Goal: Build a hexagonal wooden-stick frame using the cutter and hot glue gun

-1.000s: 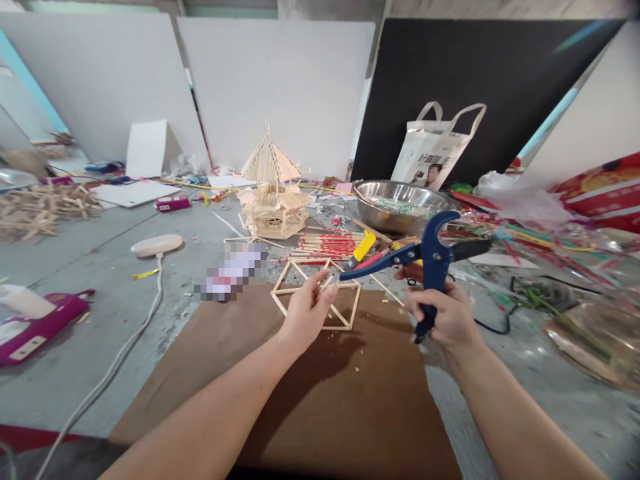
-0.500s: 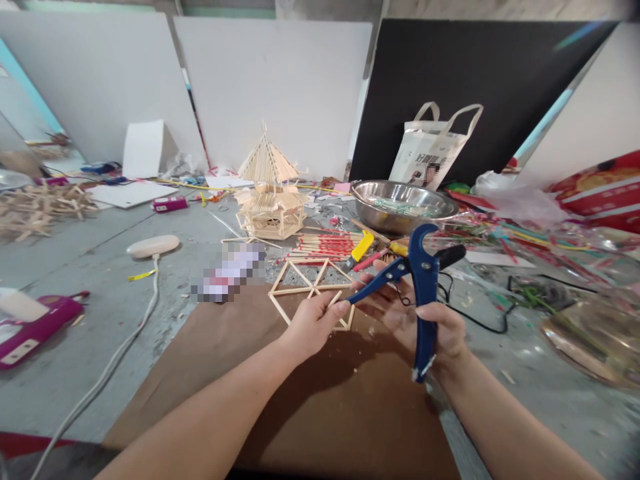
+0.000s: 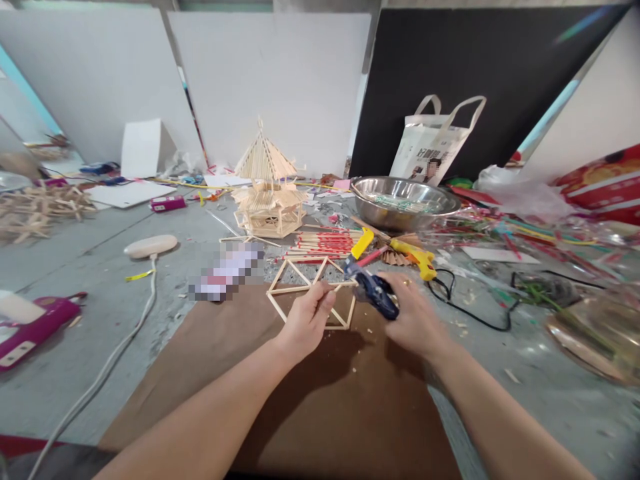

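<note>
Stick frame (image 3: 293, 291) straddles the brown sheet's (image 3: 360, 413) edge, seemingly joined all round; what remains, I can't tell. My right grip (image 3: 415, 320) clamps the blue cutter (image 3: 377, 293); my left grip (image 3: 305, 317) pinches together, contents unclear.

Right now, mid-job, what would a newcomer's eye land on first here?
Probably the stick pagoda, standing just left of centre before a pale panel. Next, the blue cutter in the right hand, close to the right side of the hexagonal stick frame. Then the shiny steel basin, to the pagoda's right.
</note>
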The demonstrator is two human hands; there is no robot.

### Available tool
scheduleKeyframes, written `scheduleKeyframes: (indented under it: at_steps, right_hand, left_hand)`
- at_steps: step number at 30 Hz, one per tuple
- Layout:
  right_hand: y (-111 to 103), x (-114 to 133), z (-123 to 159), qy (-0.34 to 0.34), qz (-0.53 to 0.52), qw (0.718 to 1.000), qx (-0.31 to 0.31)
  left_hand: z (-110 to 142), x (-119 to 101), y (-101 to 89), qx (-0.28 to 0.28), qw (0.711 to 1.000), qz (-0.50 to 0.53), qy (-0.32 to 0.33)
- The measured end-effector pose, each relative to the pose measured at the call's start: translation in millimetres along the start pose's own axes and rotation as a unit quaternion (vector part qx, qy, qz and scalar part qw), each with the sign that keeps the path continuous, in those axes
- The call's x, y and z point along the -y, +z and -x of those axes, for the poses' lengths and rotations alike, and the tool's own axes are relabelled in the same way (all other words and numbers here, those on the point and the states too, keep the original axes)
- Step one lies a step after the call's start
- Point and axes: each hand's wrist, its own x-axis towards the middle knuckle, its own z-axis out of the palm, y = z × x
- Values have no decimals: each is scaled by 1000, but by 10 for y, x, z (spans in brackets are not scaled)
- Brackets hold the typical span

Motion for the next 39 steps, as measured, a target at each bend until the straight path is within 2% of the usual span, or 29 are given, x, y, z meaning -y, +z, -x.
scheduleKeyframes:
  at_steps: [3, 5, 15, 27, 39]
  right_hand:
    - [39, 44, 14, -8, 27, 998, 54]
    - [47, 61, 21, -11, 30, 997, 65]
    - [7, 150, 15, -18, 8, 997, 76]
    - [29, 147, 27, -13, 18, 996, 92]
    - [40, 130, 31, -4, 35, 994, 103]
  left_hand:
    - [-1, 18, 6, 3, 1000, -16, 18]
    - [1, 23, 6, 7, 999, -27, 24]
    - [20, 13, -3, 47, 997, -56, 20]
    - [26, -6, -13, 56, 996, -50, 43]
    - [14, 2, -13, 59, 997, -53, 23]
